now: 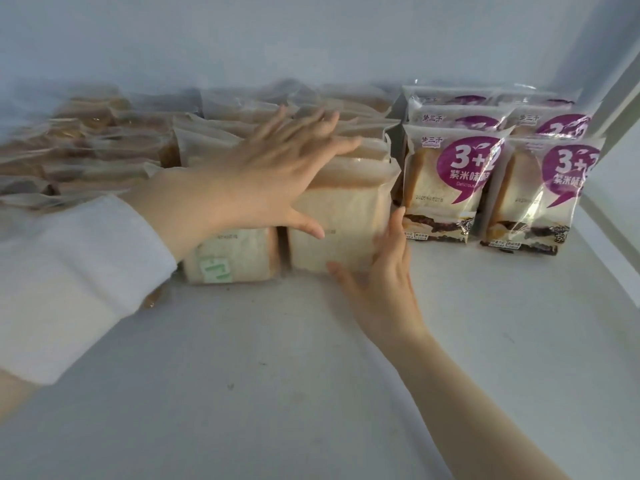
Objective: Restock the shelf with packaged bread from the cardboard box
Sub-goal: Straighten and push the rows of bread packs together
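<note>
Shelf [277,375] mostly stocked, room along the front edge.
Our left hand [263,174] spread over a bread pack [346,209], right hand [381,282] flat against it.

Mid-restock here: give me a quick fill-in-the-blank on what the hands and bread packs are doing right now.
The left hand lies over the ____ of the front plain bread pack.
The right hand touches that pack's lower ____ corner.
The printed packs right of it carry ____ labels.
The neighbour pack left of it bears a ____ sticker.
Missing: top; right; purple; green.
</note>
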Action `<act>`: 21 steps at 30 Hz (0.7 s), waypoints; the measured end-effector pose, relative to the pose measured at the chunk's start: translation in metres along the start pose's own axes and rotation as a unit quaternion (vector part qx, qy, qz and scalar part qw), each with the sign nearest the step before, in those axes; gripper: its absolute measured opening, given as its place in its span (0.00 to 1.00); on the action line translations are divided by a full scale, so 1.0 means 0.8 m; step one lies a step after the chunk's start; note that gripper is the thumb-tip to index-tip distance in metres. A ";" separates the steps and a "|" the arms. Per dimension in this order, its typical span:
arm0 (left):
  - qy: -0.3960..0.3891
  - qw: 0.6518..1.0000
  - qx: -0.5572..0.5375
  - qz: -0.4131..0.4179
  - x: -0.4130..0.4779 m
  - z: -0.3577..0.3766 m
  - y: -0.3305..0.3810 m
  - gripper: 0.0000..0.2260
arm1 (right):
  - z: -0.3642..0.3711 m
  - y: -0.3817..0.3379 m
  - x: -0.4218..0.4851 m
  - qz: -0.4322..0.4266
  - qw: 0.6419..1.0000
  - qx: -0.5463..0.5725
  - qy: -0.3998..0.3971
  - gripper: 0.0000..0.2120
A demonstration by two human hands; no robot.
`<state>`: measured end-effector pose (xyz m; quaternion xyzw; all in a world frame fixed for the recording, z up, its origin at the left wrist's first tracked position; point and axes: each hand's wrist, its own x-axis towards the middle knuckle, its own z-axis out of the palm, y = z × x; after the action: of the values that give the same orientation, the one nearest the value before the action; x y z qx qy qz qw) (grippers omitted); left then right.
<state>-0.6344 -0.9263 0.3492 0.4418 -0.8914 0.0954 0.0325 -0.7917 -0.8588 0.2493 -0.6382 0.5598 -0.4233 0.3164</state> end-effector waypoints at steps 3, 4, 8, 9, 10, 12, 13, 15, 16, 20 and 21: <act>-0.027 1.000 0.013 -0.009 0.008 0.010 -0.004 0.47 | 0.013 -0.004 0.009 -0.012 0.999 -0.034 0.028 0.44; -0.026 1.000 0.016 -0.003 0.011 0.012 -0.004 0.47 | 0.018 -0.004 0.012 -0.014 0.998 -0.041 0.039 0.43; -0.001 0.999 0.047 0.024 0.004 0.008 -0.007 0.49 | 0.021 -0.006 0.014 -0.008 0.998 -0.041 0.047 0.41; 0.008 0.998 0.051 0.027 -0.002 0.003 -0.006 0.51 | 0.018 -0.007 0.014 -0.006 0.999 -0.031 0.041 0.42; 0.021 0.998 0.046 0.023 -0.010 -0.003 -0.004 0.53 | 0.014 -0.010 0.012 -0.002 0.999 -0.023 0.038 0.43; 0.054 0.998 0.018 0.000 -0.033 -0.013 -0.003 0.56 | 0.006 -0.015 0.004 -0.012 0.998 -0.027 0.052 0.48; 0.059 0.998 0.008 -0.010 -0.048 -0.016 -0.007 0.56 | 0.004 -0.019 -0.006 -0.029 0.995 -0.050 0.078 0.50; 0.021 0.999 0.020 -0.029 -0.075 -0.021 -0.026 0.57 | 0.008 -0.029 -0.030 -0.079 0.979 -0.137 0.125 0.51; -0.018 0.998 0.041 -0.045 -0.085 -0.023 -0.039 0.57 | 0.014 -0.035 -0.040 -0.111 0.967 -0.186 0.132 0.51; -0.101 0.989 0.085 -0.064 -0.085 -0.018 -0.072 0.54 | 0.056 -0.054 -0.042 -0.168 0.925 -0.323 0.111 0.44; -0.102 0.990 0.080 -0.051 -0.082 -0.016 -0.073 0.53 | 0.066 -0.057 -0.035 -0.163 0.916 -0.347 0.115 0.41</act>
<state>-0.5485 -0.9070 0.3606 0.4956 -0.8557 0.1192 -0.0890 -0.7247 -0.8268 0.2612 -0.7368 0.5926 -0.3188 -0.0649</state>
